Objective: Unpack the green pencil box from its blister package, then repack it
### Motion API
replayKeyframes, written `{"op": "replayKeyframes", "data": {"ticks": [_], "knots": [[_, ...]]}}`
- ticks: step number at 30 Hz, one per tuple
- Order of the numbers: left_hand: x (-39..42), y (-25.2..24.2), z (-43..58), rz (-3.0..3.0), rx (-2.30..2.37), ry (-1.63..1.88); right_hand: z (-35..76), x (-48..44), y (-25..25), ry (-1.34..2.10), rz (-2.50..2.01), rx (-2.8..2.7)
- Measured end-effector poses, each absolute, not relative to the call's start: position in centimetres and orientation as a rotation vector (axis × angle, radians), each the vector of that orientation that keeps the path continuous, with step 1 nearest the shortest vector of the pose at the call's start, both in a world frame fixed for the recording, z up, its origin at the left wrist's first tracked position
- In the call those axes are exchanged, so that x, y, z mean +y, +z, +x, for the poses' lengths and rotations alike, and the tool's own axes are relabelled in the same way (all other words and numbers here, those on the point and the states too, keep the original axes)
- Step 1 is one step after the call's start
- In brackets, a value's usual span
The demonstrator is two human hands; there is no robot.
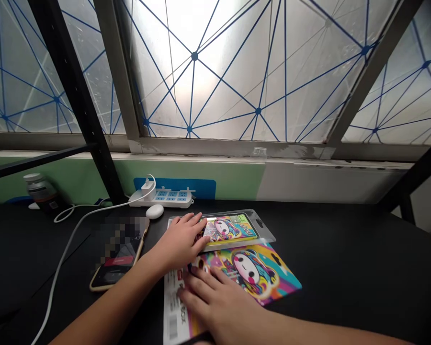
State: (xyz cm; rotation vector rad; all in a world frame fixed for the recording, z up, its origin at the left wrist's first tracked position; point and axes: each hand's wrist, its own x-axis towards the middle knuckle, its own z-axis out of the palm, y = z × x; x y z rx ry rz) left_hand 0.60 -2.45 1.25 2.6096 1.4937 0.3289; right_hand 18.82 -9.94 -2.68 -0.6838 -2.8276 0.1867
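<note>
My left hand [181,242] lies with its fingers outstretched on the left part of a clear plastic blister pack [264,235]. Inside the pack shows a yellow-edged, colorful box [233,227] printed with a white-faced cartoon character. Just nearer to me, a bright printed backing card [280,282] carries the same character and has a hanging hole at its right end. My right hand [226,304] rests on this card, fingers spread and flat. A white strip with a barcode and print runs along the card's left side. My palms and fingers hide parts of both.
Left of the hands a phone [118,261] in a pale-edged case lies on the black table [352,268]. Behind it are a small white rounded case [154,211] and a power strip [165,197] with a white cable [62,254]. A bottle [45,191] stands far left, near a black metal post [82,105].
</note>
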Motion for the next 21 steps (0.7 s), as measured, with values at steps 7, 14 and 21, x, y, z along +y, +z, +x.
{"op": "replayKeyframes", "data": {"ticks": [7,14,21], "knots": [[-2.5,1.3,1.1,2.67,1.463,0.346,19.3,-8.8,0.9,0.717,-0.763,-2.755],[-2.2,0.9,1.0,2.684,1.424,0.386,19.2,-8.5,-1.2,0.615,-0.74,-2.656],[-2.1,0.4,0.9,2.703,1.418,0.444,19.5,-8.0,-2.1,0.523,-0.649,-2.681]]}}
